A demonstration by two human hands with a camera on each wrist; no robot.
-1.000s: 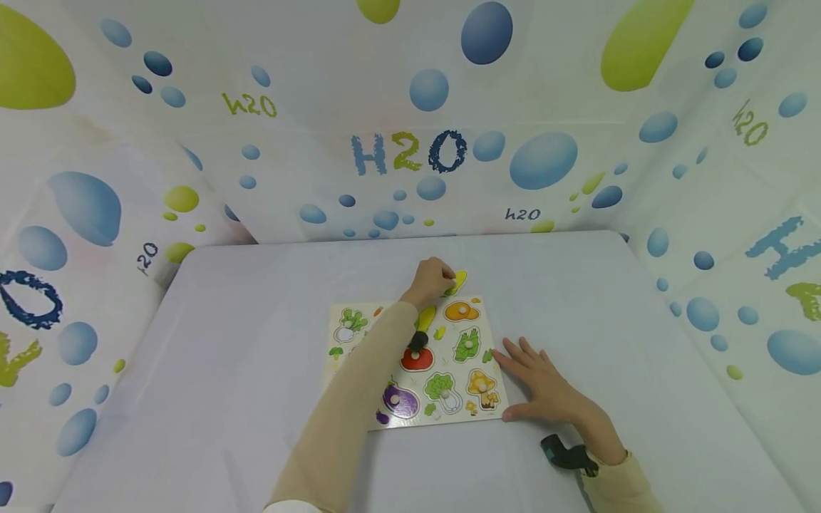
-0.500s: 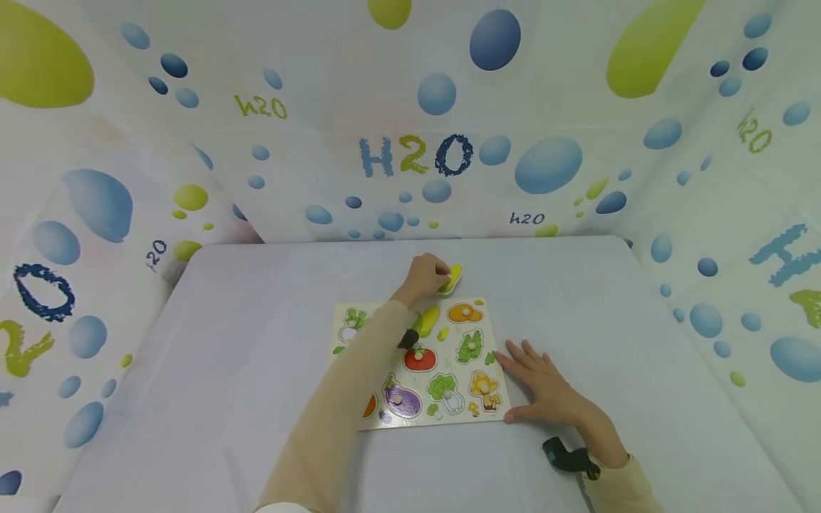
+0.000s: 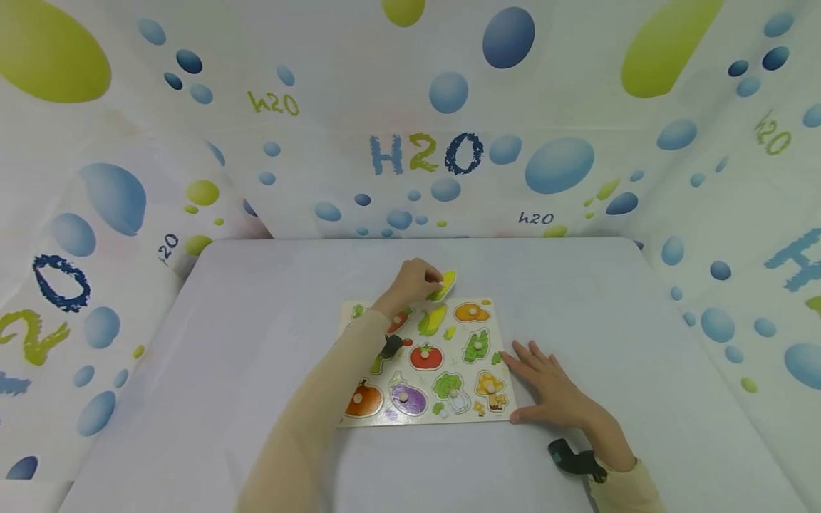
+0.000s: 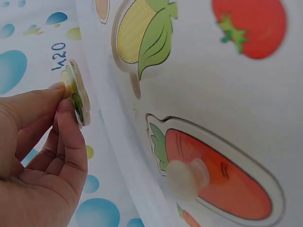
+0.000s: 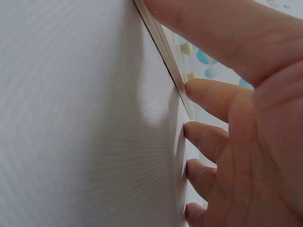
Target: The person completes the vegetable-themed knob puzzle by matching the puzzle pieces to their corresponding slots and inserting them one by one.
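My left hand [image 3: 412, 282] pinches a corn puzzle piece [image 3: 447, 282] between thumb and fingers, above the far edge of the vegetable peg puzzle board [image 3: 420, 420]. In the left wrist view the corn piece [image 4: 78, 97] is seen nearly edge-on, its knob hidden by the fingertips. The corn recess [image 3: 432, 321] in the board has a matching picture printed in it. Beside it sits the carrot piece [image 4: 222, 172] with its knob. My right hand [image 3: 553, 392] is spread flat on the table, with thumb and forefinger touching the board's right edge [image 5: 165, 54].
Other knobbed pieces lie in the board, among them a tomato [image 3: 426, 358], an eggplant [image 3: 408, 397], a pumpkin [image 3: 364, 400] and mushrooms [image 3: 490, 388]. The left forearm covers the board's left part. A white cloth [image 3: 256, 299] covers the table, with a printed curtain [image 3: 308, 157] behind.
The left hand has drawn slightly left with the corn piece, baring the corn recess and more of the board. The right hand keeps its place at the board's edge. The head view has shifted slightly.
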